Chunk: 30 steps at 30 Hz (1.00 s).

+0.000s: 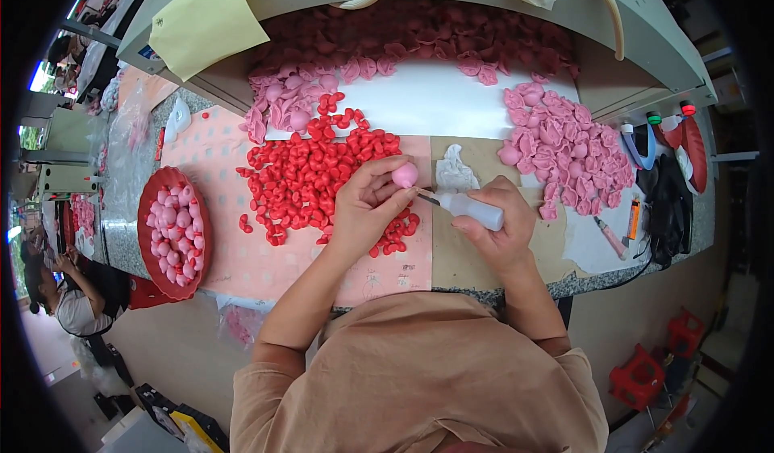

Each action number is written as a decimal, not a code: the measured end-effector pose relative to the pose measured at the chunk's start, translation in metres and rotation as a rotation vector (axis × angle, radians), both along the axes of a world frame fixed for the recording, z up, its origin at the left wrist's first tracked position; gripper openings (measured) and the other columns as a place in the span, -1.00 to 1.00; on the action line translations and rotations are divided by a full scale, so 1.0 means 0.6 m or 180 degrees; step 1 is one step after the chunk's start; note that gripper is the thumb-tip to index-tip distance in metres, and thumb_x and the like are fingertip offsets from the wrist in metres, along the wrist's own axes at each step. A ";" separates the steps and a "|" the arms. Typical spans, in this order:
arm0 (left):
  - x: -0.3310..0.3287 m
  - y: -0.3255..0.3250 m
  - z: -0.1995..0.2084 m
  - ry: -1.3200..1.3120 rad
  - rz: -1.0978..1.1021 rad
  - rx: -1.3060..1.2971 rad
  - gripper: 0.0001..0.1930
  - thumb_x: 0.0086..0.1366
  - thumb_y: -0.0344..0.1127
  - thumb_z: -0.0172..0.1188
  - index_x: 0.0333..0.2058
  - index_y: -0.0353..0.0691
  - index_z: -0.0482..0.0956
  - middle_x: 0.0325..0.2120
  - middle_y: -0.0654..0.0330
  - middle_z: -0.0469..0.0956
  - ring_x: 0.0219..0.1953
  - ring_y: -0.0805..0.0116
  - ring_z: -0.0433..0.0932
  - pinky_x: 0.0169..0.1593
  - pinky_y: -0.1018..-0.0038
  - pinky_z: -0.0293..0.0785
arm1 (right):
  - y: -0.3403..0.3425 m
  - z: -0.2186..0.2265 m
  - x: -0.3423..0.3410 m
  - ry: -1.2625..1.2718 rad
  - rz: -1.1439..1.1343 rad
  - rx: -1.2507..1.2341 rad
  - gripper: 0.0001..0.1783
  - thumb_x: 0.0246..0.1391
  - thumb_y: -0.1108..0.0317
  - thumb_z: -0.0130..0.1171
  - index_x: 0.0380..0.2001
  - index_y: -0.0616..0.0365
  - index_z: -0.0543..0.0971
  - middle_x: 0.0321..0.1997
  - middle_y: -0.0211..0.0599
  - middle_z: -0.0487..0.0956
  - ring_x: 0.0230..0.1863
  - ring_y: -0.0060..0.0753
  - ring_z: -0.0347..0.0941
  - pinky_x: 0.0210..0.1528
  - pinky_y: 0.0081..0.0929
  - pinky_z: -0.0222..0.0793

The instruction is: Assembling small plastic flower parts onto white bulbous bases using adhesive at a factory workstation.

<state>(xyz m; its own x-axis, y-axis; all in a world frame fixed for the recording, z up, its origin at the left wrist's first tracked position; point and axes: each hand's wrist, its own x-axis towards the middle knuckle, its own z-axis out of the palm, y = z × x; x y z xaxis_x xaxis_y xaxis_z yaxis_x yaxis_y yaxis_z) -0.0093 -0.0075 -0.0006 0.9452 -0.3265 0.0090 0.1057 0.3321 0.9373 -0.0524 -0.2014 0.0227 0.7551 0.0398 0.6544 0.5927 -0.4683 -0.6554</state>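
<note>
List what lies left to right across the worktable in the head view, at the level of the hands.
Red tray of pink pieces → pile of small red pieces → left hand holding a pink ball → right hand with a white squeeze bottle → pile of pink petals → black cloth.

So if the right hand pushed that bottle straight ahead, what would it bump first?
The right hand aims the bottle tip leftward at the pink ball in the left hand; probably the ball first, or those fingers.

Small pink rounded piece pinched aloft; white squeeze bottle lying sideways, nozzle touching it.
</note>
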 end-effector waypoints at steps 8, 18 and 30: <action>0.000 0.000 0.000 0.0014 -0.0001 -0.0006 -0.60 0.13 -0.68 0.14 -0.03 -0.36 0.36 -0.11 0.15 0.43 -0.03 0.39 0.45 0.06 0.47 0.45 | 0.000 -0.001 -0.001 0.0027 0.0009 0.0002 -0.59 -0.14 0.22 0.38 -0.33 0.26 0.46 -0.53 -0.28 0.46 -0.55 -0.45 0.33 -0.53 -0.58 0.20; 0.000 0.001 0.000 0.0037 -0.0001 0.0015 -0.59 0.13 -0.67 0.14 -0.02 -0.36 0.35 -0.10 0.15 0.42 -0.02 0.39 0.45 0.06 0.48 0.44 | -0.005 -0.007 -0.004 0.0198 0.0023 0.0248 -0.61 -0.14 0.27 0.38 -0.33 0.24 0.45 -0.48 -0.23 0.49 -0.53 -0.42 0.38 -0.50 -0.54 0.27; 0.002 0.005 0.007 -0.0064 -0.0062 -0.0131 -0.56 0.14 -0.66 0.12 0.02 -0.36 0.31 0.00 0.08 0.38 0.06 0.35 0.38 0.12 0.44 0.39 | 0.016 0.007 0.012 0.1407 0.0167 0.2431 -0.79 0.04 0.56 0.06 -0.26 0.17 0.30 -0.33 -0.29 0.44 -0.47 -0.53 0.41 -0.40 -0.58 0.39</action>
